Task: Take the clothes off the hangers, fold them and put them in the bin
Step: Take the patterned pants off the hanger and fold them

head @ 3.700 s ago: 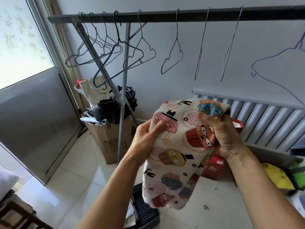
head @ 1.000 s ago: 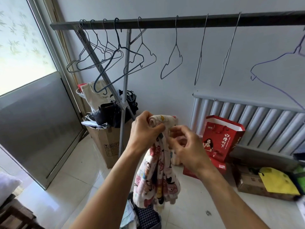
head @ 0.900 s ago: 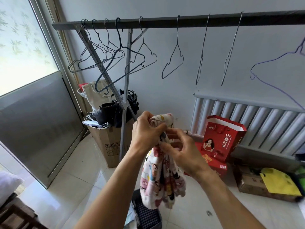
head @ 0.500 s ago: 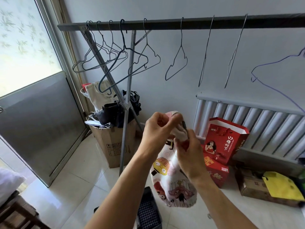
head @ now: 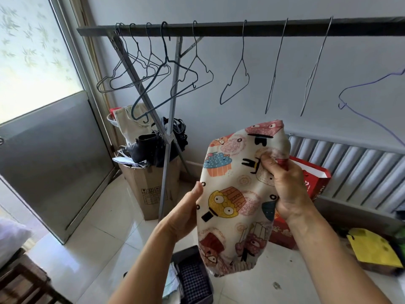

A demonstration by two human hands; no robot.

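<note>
- Head camera: our right hand (head: pixel 287 189) pinches the soft cupcake-print cloth (head: pixel 232 194), bunching it.
- Left hand (head: pixel 184 213) meets its edge; fingers hidden, we can't tell the grip.

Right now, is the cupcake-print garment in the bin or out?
Out: the right hand grips the cupcake-print garment in the air, left hand at its edge, the bin below on the floor.
</note>
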